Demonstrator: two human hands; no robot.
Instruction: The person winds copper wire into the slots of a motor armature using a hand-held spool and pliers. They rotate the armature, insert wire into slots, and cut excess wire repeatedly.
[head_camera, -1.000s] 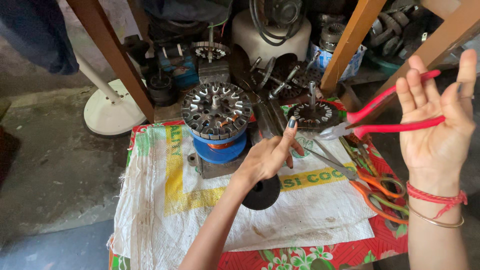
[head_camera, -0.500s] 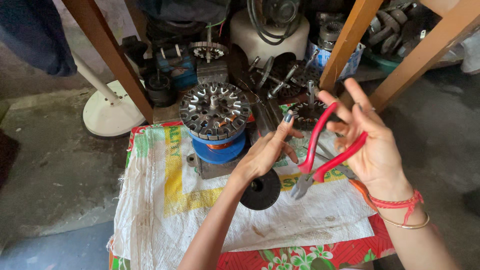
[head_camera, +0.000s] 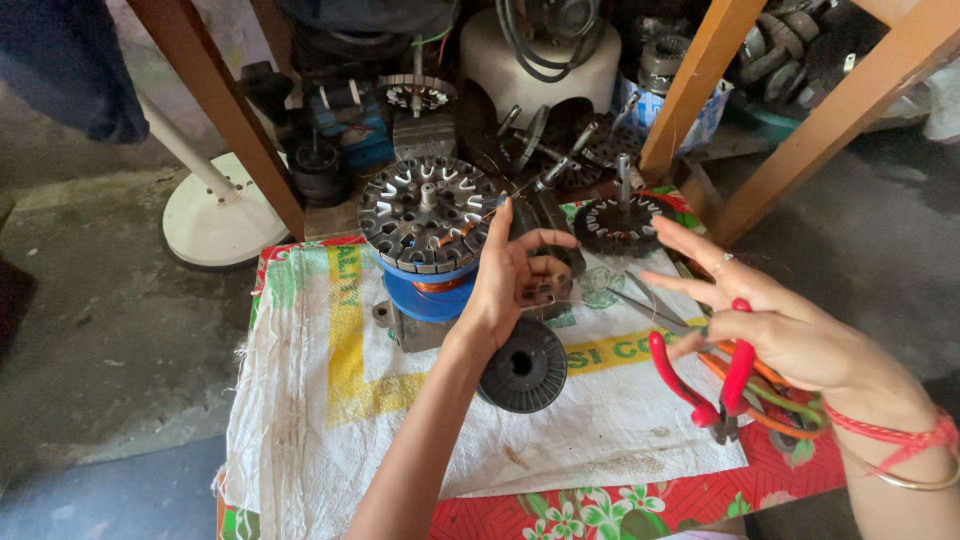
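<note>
My left hand (head_camera: 510, 285) hovers just right of a round metal stator (head_camera: 428, 212) that sits on a blue spool of copper wire (head_camera: 428, 292). Its index finger points up while the thumb and other fingers pinch a thin copper wire (head_camera: 470, 224) running from the stator. My right hand (head_camera: 790, 335) is lower right, fingers spread. It grips red-handled pliers (head_camera: 700, 385), which hang nose-down over the white sack cloth (head_camera: 330, 400).
A black ribbed disc (head_camera: 522, 366) lies below my left hand. A second stator (head_camera: 620, 222) stands behind, and orange-handled scissors (head_camera: 765, 405) lie under my right hand. Wooden legs (head_camera: 235, 120) (head_camera: 690, 95), motor parts and a white fan base (head_camera: 215, 215) crowd the back.
My right hand has dropped from up high to low over the table's right side, swinging the pliers nose-down. My left hand has stayed by the stator, index finger raised.
</note>
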